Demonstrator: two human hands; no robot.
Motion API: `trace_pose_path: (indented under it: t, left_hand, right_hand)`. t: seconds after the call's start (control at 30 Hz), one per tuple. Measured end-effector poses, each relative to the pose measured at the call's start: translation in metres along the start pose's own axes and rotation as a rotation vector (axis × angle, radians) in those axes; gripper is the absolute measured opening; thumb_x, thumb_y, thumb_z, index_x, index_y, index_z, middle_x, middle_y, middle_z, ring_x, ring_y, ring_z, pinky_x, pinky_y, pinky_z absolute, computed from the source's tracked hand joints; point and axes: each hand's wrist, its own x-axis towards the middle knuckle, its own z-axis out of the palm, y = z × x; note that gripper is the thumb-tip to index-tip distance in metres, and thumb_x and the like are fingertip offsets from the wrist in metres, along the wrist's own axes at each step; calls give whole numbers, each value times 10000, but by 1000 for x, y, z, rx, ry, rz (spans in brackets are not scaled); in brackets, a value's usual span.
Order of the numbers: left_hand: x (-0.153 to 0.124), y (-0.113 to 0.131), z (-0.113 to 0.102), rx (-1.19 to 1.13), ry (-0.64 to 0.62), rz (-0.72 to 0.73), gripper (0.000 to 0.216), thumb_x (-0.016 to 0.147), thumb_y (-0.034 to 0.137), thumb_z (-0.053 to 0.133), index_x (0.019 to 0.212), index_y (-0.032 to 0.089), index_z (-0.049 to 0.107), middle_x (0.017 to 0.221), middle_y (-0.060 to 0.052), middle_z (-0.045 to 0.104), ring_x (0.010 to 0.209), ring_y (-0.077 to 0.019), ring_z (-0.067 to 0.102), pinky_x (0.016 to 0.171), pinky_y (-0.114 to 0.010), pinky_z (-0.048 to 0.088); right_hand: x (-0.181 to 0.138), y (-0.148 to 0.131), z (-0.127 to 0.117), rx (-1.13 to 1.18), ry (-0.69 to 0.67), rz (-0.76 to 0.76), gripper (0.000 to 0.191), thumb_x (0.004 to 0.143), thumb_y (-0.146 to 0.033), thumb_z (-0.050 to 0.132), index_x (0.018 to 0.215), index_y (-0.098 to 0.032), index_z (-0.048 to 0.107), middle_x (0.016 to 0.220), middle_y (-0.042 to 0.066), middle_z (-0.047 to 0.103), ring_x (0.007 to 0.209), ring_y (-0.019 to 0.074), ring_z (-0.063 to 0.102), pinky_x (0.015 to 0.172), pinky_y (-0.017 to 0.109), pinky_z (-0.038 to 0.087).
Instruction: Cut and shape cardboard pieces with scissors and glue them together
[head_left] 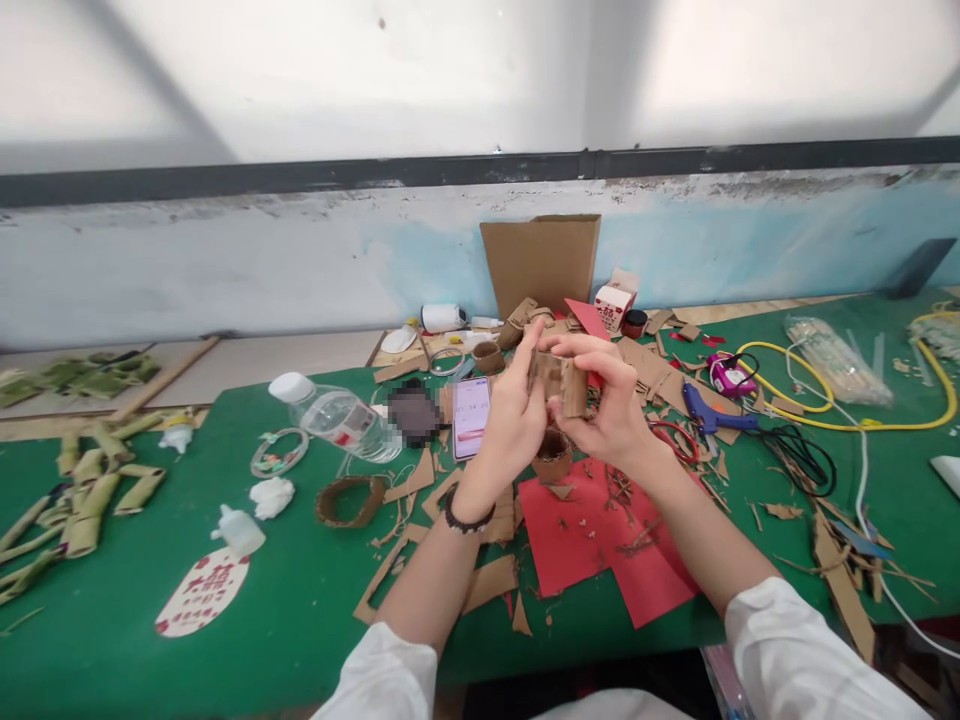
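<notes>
Between my two hands, above the table, is a brown corrugated cardboard piece [574, 388], curved like part of a ring. My left hand [516, 405] has its palm and thumb against the left side of the piece. The fingers of my right hand [611, 405] curl over its top and right side, with the thumb below. Just under my hands stands a small round cardboard cup [553, 458], partly hidden. Red paper sheets [562, 545] with brown scraps on them lie below my right forearm. A phone [469, 420] with a lit screen lies left of my left hand.
A clear plastic bottle [337, 415] lies at the left, near a cardboard ring [351, 500] and a small glue bottle [238, 532]. Green stalk pieces [94, 505] are at the far left. A blue glue gun [712, 410], black cable and yellow hose [825, 425] lie right. A cardboard sheet [540, 262] leans on the wall.
</notes>
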Motion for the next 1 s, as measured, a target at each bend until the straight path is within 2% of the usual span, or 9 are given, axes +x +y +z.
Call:
trace_pose_path:
  t: [0.17, 0.27, 0.4, 0.57, 0.7, 0.8, 0.87, 0.97, 1.0]
  left_hand:
    - [1, -1, -9, -110, -32, 42, 636, 1155, 443, 551, 1752, 278, 408, 1722, -127, 582, 1607, -314, 564, 1387, -556, 405]
    - [1, 2, -9, -256, -9, 60, 689, 1126, 454, 637, 1749, 317, 376, 1749, -134, 543, 1627, -329, 539, 1365, -588, 433]
    - [4, 7, -10, -424, -118, 127, 739, 1122, 519, 636, 1774, 414, 305, 1780, -106, 503, 1676, -338, 468, 1372, -622, 407]
    - [6, 7, -20, -344, -83, 187, 843, 1052, 643, 691, 1774, 389, 338, 1729, -120, 562, 1618, -356, 541, 1324, -563, 488]
    - [-1, 20, -30, -231, -47, 196, 785, 1029, 469, 803, 1718, 367, 442, 1747, -110, 530, 1584, -352, 576, 1187, -478, 641]
    - [-13, 32, -33, -199, -19, 234, 633, 1047, 307, 783, 1632, 409, 562, 1813, -50, 429, 1678, -337, 456, 1186, -452, 657]
    - [-28, 35, -32, -160, -55, 236, 564, 1060, 263, 750, 1584, 429, 621, 1827, -20, 399, 1741, -336, 341, 1225, -482, 636]
    - [-66, 23, -26, -73, -163, 116, 559, 1036, 321, 787, 1564, 442, 648, 1867, 0, 336, 1755, -365, 305, 1316, -571, 541]
    - [-83, 15, -22, -56, -173, 48, 664, 985, 366, 855, 1600, 436, 614, 1884, -10, 304, 1766, -382, 264, 1358, -599, 476]
  right_hand:
    - [2, 5, -12, -24, -132, 7, 735, 968, -400, 873, 1597, -393, 492, 1469, 105, 679, 1399, 337, 681, 1150, 597, 623]
    - [2, 8, -20, 23, -44, 65, 685, 1017, -442, 818, 1624, -407, 502, 1465, 86, 689, 1350, 324, 716, 1089, 561, 667]
    - [2, 5, -23, 140, 57, 241, 656, 1098, -580, 655, 1691, -450, 406, 1521, 83, 673, 1295, 316, 760, 1072, 573, 684]
    - [10, -6, -33, 168, -19, 387, 705, 1093, -679, 606, 1717, -428, 396, 1582, 82, 674, 1415, 340, 714, 1136, 576, 662]
    - [17, -21, -55, 247, -32, 509, 709, 1055, -676, 688, 1689, -445, 470, 1672, 47, 623, 1477, 335, 683, 1094, 476, 695]
    - [13, -32, -68, 354, -48, 652, 681, 1062, -696, 661, 1678, -466, 482, 1601, 44, 685, 1240, 289, 825, 911, 385, 746]
    - [1, -35, -69, 401, -55, 744, 593, 1075, -673, 655, 1611, -435, 571, 1546, 44, 719, 1104, 257, 863, 822, 344, 749]
    - [-26, -32, -62, 438, -74, 869, 449, 1096, -641, 633, 1437, -362, 719, 1414, 47, 784, 1013, 246, 875, 781, 341, 750]
    - [-36, -29, -58, 447, -79, 907, 434, 1096, -637, 636, 1407, -351, 735, 1373, 50, 799, 1010, 250, 875, 800, 355, 753]
